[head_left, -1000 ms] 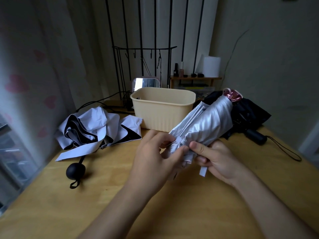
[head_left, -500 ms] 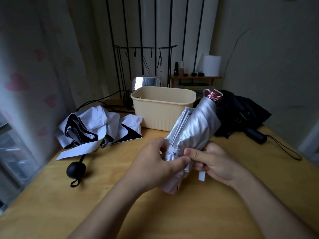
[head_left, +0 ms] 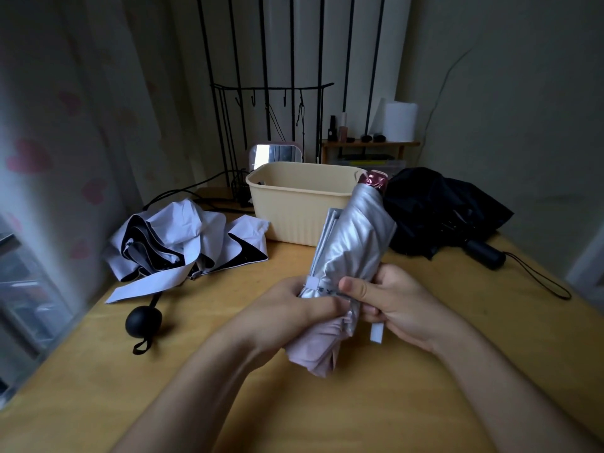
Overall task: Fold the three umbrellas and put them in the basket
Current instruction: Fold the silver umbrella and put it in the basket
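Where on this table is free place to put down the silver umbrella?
Bare table at the near left, below the white umbrella; also near right, between the right hand, which holds the silver umbrella, and the strap of the black umbrella. Crowded behind: those umbrellas flank the basket.

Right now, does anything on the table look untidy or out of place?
The white-and-black umbrella lies crumpled and unfolded left of the basket; the black umbrella sprawls loose on its right. Nothing looks damaged.
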